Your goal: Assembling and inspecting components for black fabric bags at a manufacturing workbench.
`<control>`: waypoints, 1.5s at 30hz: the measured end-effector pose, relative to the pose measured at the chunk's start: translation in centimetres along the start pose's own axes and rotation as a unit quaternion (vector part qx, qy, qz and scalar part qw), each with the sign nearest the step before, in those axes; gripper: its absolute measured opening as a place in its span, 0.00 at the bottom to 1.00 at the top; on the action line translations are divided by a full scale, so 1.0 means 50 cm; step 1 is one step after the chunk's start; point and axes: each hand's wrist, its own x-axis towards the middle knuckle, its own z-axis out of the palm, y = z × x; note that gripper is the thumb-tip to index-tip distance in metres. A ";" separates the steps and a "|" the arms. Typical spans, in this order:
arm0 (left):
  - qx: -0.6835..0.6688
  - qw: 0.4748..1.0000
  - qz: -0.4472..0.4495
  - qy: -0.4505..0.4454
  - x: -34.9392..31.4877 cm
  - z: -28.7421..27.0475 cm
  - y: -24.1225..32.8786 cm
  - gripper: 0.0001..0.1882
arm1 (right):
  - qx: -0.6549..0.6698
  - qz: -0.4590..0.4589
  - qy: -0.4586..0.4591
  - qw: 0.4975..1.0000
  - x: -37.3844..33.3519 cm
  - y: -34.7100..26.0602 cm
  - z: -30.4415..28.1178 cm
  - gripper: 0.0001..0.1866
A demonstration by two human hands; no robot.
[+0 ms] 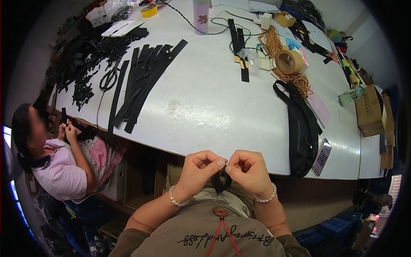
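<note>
My left hand [202, 169] and my right hand [248, 171] meet at the table's near edge, both closed in a pinch with fingertips almost touching. Between them they hold a narrow black strip [220, 185], which hangs in a loop below my fingers. A tiny pale spot shows at the fingertips, too small to name. Farther left on the table lies a loose bundle of long flat black strips [143, 88]. On the right rests a black zippered bag [302, 132] with a strap, and a phone [322, 157] lies beside it.
At left, a co-worker [64, 167] sits holding a dark piece. Black scissors [108, 80] lie near heaped small black parts [87, 88]. Toward the back are a lilac bottle [201, 17], brown tape [289, 61] and tan cord [270, 43]. A cardboard box [370, 111] stands at right.
</note>
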 end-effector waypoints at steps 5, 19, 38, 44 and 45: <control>0.036 0.999 -0.007 -0.001 -0.002 0.005 0.011 0.04 | 0.000 -0.011 0.017 1.000 -0.002 0.003 0.001 0.06; 0.279 0.928 0.246 -0.029 -0.019 -0.001 0.036 0.09 | -0.145 -0.137 0.030 0.979 -0.029 -0.018 0.004 0.02; 0.291 0.917 0.262 -0.076 -0.030 0.006 0.056 0.07 | -0.280 -0.411 0.136 0.857 -0.025 0.017 0.036 0.06; 0.304 0.925 0.225 -0.042 -0.029 -0.001 0.044 0.08 | -0.152 -0.254 0.108 0.949 -0.033 0.021 0.035 0.07; 0.303 0.925 0.225 -0.042 -0.030 -0.004 0.043 0.08 | -0.153 -0.254 0.108 0.949 -0.031 0.019 0.031 0.07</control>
